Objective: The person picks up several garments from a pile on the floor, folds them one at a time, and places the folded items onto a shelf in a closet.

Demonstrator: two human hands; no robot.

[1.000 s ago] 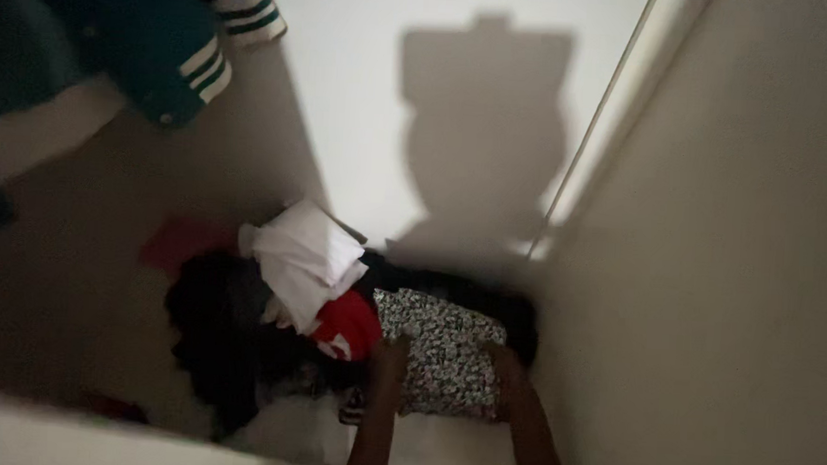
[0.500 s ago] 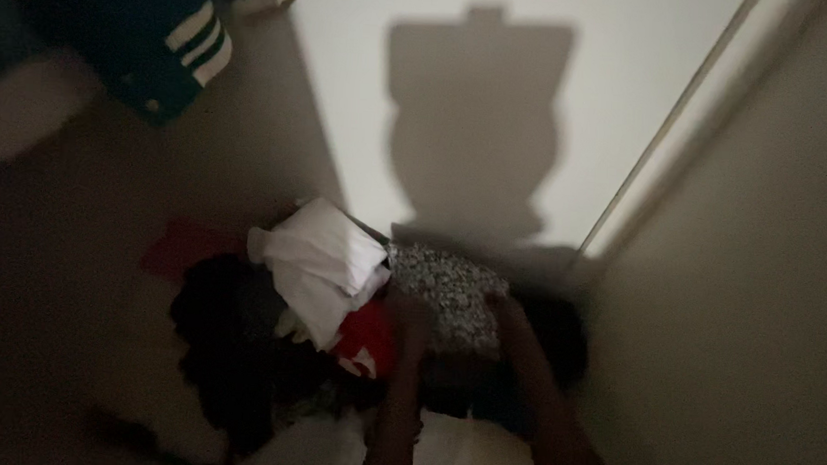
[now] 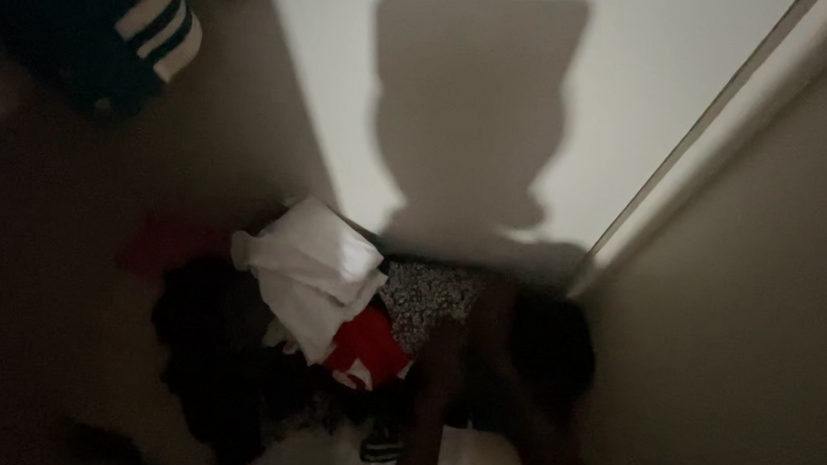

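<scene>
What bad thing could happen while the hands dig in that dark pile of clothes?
The white garment lies loosely on top of the pile, so it might slide off when the hands pull at the patterned garment. It is dim and blurry, so the left hand might grab the red garment beside it by mistake.

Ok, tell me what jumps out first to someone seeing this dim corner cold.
First the big dark shadow thrown on the lit wall at top centre. Below it, a heap of clothes on the floor: a white garment on top, a red piece beside it, and a speckled fabric to the right. Both arms reach into the pile, too blurred to tell what the hands grip.
</scene>
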